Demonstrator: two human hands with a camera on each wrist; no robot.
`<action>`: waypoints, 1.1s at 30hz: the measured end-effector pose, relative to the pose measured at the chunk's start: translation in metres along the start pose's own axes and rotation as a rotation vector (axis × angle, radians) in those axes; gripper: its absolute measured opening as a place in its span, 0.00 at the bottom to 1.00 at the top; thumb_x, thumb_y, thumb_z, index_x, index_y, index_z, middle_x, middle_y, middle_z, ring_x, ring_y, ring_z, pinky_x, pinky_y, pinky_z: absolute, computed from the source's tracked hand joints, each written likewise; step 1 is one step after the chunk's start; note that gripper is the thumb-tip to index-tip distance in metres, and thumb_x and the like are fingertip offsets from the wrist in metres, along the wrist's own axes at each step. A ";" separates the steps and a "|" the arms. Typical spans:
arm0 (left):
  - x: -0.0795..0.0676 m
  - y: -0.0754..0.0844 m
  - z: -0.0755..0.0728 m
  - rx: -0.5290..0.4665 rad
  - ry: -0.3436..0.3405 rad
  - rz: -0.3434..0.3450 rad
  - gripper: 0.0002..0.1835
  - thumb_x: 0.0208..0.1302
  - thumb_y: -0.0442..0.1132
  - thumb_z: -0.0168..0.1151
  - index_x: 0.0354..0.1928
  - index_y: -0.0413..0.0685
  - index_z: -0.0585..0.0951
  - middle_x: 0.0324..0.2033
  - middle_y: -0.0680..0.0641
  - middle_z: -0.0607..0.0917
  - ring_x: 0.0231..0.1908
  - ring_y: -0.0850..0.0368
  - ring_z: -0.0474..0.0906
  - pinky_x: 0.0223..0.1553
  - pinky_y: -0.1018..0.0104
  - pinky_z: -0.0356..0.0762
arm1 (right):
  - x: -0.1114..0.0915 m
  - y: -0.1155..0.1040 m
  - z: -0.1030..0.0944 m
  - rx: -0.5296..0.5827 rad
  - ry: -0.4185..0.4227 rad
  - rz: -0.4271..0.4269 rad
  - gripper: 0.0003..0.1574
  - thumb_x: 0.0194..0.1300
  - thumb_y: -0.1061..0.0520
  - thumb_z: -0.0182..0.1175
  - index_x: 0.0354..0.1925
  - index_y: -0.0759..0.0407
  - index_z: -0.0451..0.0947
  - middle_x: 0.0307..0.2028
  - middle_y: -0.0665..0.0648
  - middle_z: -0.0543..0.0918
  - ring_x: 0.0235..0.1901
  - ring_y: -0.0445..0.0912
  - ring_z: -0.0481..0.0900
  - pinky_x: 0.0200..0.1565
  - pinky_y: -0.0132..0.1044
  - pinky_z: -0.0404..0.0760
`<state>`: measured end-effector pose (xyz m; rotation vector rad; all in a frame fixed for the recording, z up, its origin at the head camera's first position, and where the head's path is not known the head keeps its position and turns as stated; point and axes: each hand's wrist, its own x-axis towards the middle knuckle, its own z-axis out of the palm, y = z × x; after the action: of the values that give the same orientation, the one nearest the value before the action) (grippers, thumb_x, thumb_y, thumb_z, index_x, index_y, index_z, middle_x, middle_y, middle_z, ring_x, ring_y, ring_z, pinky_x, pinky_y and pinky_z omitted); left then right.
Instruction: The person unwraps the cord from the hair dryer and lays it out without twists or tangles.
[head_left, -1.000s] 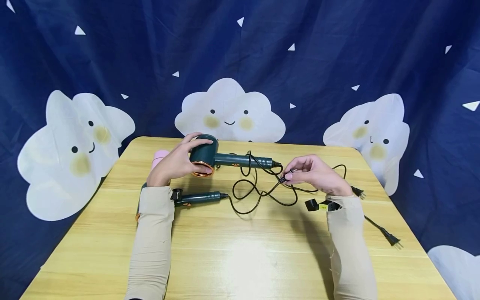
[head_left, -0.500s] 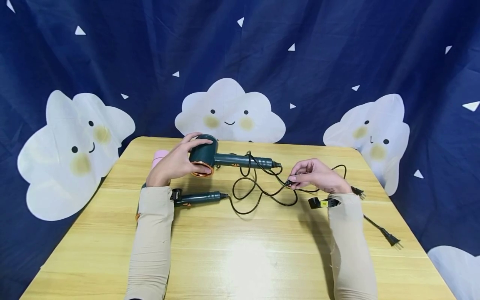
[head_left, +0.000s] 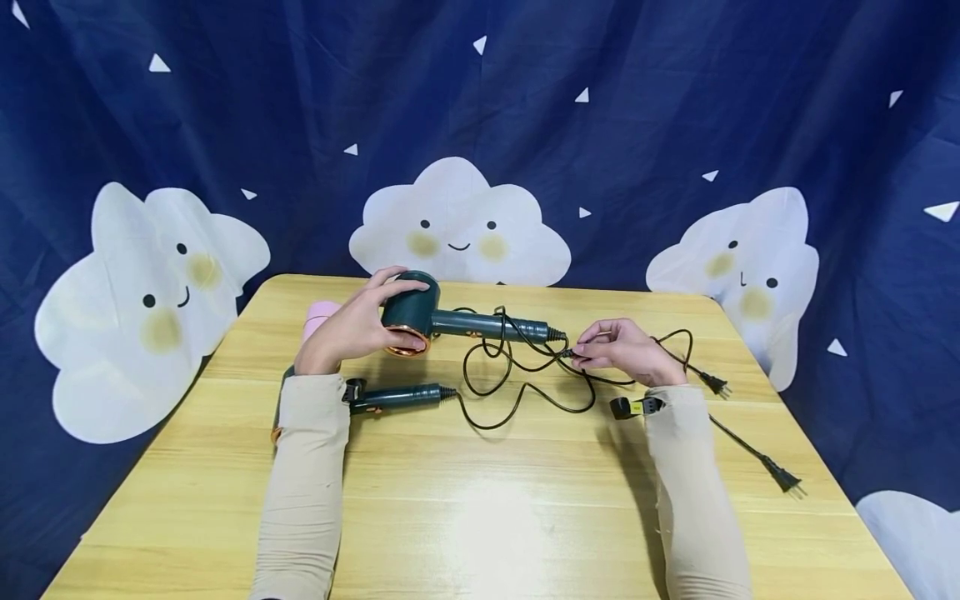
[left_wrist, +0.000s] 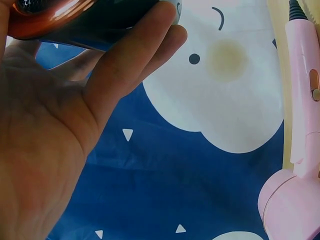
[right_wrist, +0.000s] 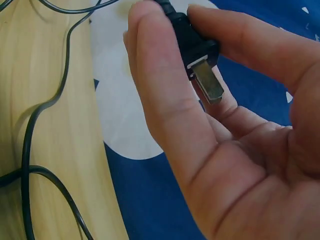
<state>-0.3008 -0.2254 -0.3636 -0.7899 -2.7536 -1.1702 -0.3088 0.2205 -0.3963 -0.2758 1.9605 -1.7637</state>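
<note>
My left hand (head_left: 356,325) grips the round head of a dark green hair dryer (head_left: 487,323) with a copper rim. Its handle points right, and the dryer is held up near the back of the table. A black two-pin plug (right_wrist: 197,45) is pinched between the thumb and fingers of my right hand (head_left: 626,348), its metal prongs facing the palm. Nearer the front lies a second green hair dryer (head_left: 401,397), its head mostly covered by my left forearm. A pink hair dryer (left_wrist: 295,200) lies left of my left hand, largely hidden in the head view.
Black cords (head_left: 487,427) loop and cross on the wooden table (head_left: 450,500) between the hands. Two more plugs, one farther back (head_left: 716,383) and one nearer (head_left: 783,479), lie near the right edge. A blue curtain (head_left: 465,100) with clouds hangs behind.
My right hand drew the plug rightward, then came back slightly left. The looped cord below it shifted and separated from the lower dryer's cord. My left hand and its hair dryer stayed almost still.
</note>
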 end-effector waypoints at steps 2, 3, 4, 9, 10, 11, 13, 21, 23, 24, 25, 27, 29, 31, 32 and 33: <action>0.000 0.000 0.000 0.007 -0.003 0.011 0.46 0.45 0.51 0.86 0.70 0.65 0.76 0.77 0.47 0.61 0.65 0.36 0.73 0.63 0.38 0.75 | 0.001 0.000 0.001 0.009 0.019 0.008 0.06 0.72 0.72 0.57 0.47 0.72 0.75 0.39 0.55 0.90 0.40 0.47 0.91 0.57 0.46 0.85; 0.000 0.001 0.000 0.009 -0.004 0.015 0.46 0.46 0.51 0.86 0.70 0.65 0.76 0.77 0.47 0.61 0.65 0.36 0.73 0.63 0.38 0.75 | 0.002 0.000 0.002 0.008 0.027 0.008 0.07 0.71 0.72 0.58 0.48 0.73 0.74 0.38 0.55 0.90 0.40 0.47 0.91 0.57 0.46 0.85; 0.001 0.001 0.001 0.011 -0.007 0.018 0.46 0.46 0.51 0.86 0.70 0.65 0.76 0.77 0.46 0.61 0.65 0.36 0.72 0.63 0.38 0.75 | 0.002 0.000 0.003 0.005 0.039 0.006 0.08 0.71 0.72 0.58 0.48 0.74 0.74 0.38 0.55 0.90 0.40 0.47 0.91 0.57 0.47 0.84; 0.002 0.001 0.003 0.012 -0.016 0.016 0.46 0.45 0.52 0.86 0.69 0.64 0.76 0.78 0.47 0.60 0.66 0.36 0.71 0.64 0.38 0.74 | 0.005 0.001 0.005 0.013 0.128 -0.013 0.11 0.71 0.71 0.60 0.49 0.76 0.73 0.36 0.54 0.91 0.40 0.47 0.91 0.53 0.41 0.87; 0.002 0.000 0.003 0.013 -0.020 0.016 0.46 0.45 0.52 0.86 0.69 0.64 0.76 0.78 0.47 0.60 0.66 0.36 0.71 0.65 0.38 0.74 | 0.006 0.001 0.005 0.024 0.148 -0.018 0.11 0.71 0.71 0.60 0.49 0.76 0.73 0.36 0.54 0.91 0.39 0.46 0.91 0.53 0.41 0.86; 0.002 0.001 0.003 0.012 -0.019 0.015 0.46 0.44 0.52 0.87 0.69 0.64 0.77 0.77 0.48 0.60 0.66 0.36 0.71 0.65 0.39 0.74 | 0.007 0.002 0.006 0.042 0.167 -0.028 0.10 0.71 0.71 0.60 0.48 0.76 0.73 0.35 0.54 0.90 0.39 0.46 0.91 0.52 0.39 0.87; 0.003 0.000 0.004 0.014 -0.019 0.012 0.46 0.43 0.52 0.87 0.68 0.65 0.77 0.77 0.48 0.60 0.66 0.37 0.72 0.64 0.40 0.74 | 0.009 0.002 0.006 0.084 0.200 -0.058 0.08 0.71 0.72 0.60 0.47 0.74 0.74 0.35 0.54 0.90 0.39 0.46 0.91 0.50 0.37 0.87; 0.005 0.002 0.007 0.007 -0.040 0.016 0.46 0.43 0.52 0.87 0.68 0.64 0.77 0.77 0.45 0.60 0.66 0.36 0.71 0.64 0.39 0.74 | 0.010 -0.002 0.014 0.282 0.360 -0.305 0.06 0.67 0.75 0.61 0.40 0.70 0.78 0.33 0.56 0.91 0.36 0.46 0.92 0.47 0.37 0.88; 0.006 0.002 0.008 0.009 -0.049 0.011 0.46 0.44 0.53 0.87 0.69 0.64 0.76 0.77 0.45 0.60 0.66 0.36 0.71 0.64 0.39 0.74 | 0.010 -0.003 0.017 0.322 0.400 -0.369 0.06 0.67 0.75 0.62 0.40 0.70 0.78 0.33 0.56 0.91 0.36 0.47 0.92 0.47 0.38 0.87; 0.006 0.003 0.009 0.008 -0.054 0.008 0.46 0.44 0.53 0.87 0.69 0.64 0.76 0.77 0.45 0.60 0.66 0.36 0.71 0.64 0.40 0.74 | 0.010 -0.004 0.018 0.338 0.418 -0.399 0.06 0.67 0.76 0.62 0.41 0.70 0.78 0.33 0.56 0.91 0.36 0.47 0.93 0.47 0.38 0.87; 0.006 0.003 0.009 0.006 -0.059 0.005 0.46 0.44 0.53 0.87 0.69 0.65 0.76 0.77 0.46 0.60 0.66 0.36 0.71 0.64 0.40 0.75 | 0.011 -0.005 0.019 0.364 0.431 -0.424 0.06 0.66 0.76 0.62 0.40 0.71 0.78 0.33 0.57 0.91 0.36 0.48 0.93 0.47 0.39 0.87; 0.007 0.003 0.010 0.007 -0.066 -0.001 0.47 0.43 0.54 0.87 0.69 0.65 0.76 0.77 0.47 0.59 0.66 0.37 0.71 0.64 0.40 0.75 | 0.011 -0.007 0.022 0.387 0.465 -0.467 0.06 0.65 0.76 0.63 0.39 0.70 0.78 0.32 0.57 0.91 0.35 0.48 0.93 0.47 0.40 0.87; 0.007 0.003 0.011 0.007 -0.071 -0.005 0.47 0.43 0.54 0.86 0.69 0.66 0.76 0.78 0.47 0.59 0.66 0.37 0.71 0.63 0.41 0.75 | 0.012 -0.009 0.025 0.411 0.490 -0.501 0.07 0.64 0.76 0.63 0.38 0.70 0.78 0.32 0.57 0.91 0.35 0.48 0.93 0.47 0.41 0.87; 0.008 0.003 0.012 0.007 -0.075 -0.007 0.47 0.44 0.55 0.86 0.69 0.66 0.76 0.78 0.47 0.59 0.65 0.37 0.72 0.63 0.41 0.76 | 0.012 -0.011 0.027 0.444 0.503 -0.534 0.07 0.64 0.77 0.64 0.38 0.70 0.78 0.32 0.58 0.91 0.34 0.48 0.93 0.47 0.41 0.87; 0.008 0.003 0.012 0.009 -0.077 -0.007 0.47 0.44 0.55 0.86 0.69 0.66 0.76 0.78 0.47 0.59 0.65 0.37 0.72 0.63 0.41 0.76 | 0.012 -0.012 0.028 0.450 0.513 -0.549 0.07 0.63 0.77 0.64 0.38 0.70 0.79 0.32 0.58 0.92 0.34 0.48 0.93 0.47 0.41 0.87; 0.008 0.002 0.012 0.010 -0.079 -0.008 0.47 0.43 0.55 0.86 0.69 0.66 0.76 0.78 0.47 0.59 0.65 0.37 0.72 0.63 0.41 0.76 | 0.011 -0.014 0.029 0.462 0.516 -0.562 0.07 0.63 0.77 0.65 0.37 0.70 0.79 0.33 0.58 0.92 0.34 0.48 0.93 0.47 0.41 0.87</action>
<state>-0.3051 -0.2121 -0.3689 -0.8436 -2.8257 -1.1507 -0.3070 0.1878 -0.3868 -0.2401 1.8171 -2.8257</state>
